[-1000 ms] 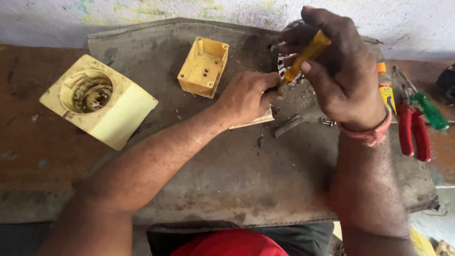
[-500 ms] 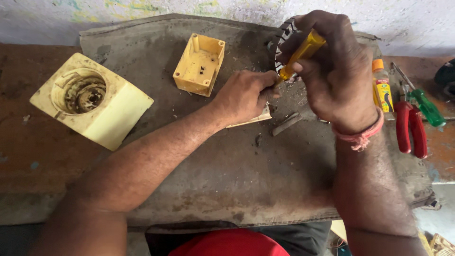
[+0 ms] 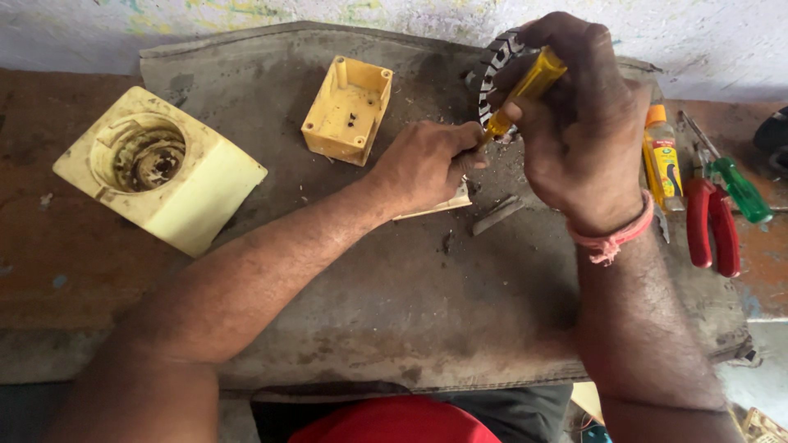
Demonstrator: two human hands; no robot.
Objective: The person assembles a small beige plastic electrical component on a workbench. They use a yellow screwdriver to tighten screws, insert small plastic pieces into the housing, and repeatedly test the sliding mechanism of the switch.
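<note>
My right hand grips a yellow-handled screwdriver, its tip pointing down-left into a round metal part with black and white teeth. That part is mostly hidden behind both hands. My left hand is closed around the lower side of the toothed part, right where the screwdriver tip meets it. A pale flat piece lies under my left hand on the dirty grey mat.
A small yellow plastic box sits open on the mat. A larger cream housing with a round cavity lies at left. At right lie a small yellow bottle, red-handled pliers and a green-handled screwdriver.
Both hands stay on the toothed part and the screwdriver; the screwdriver handle has tilted slightly. The view has shifted a little.
</note>
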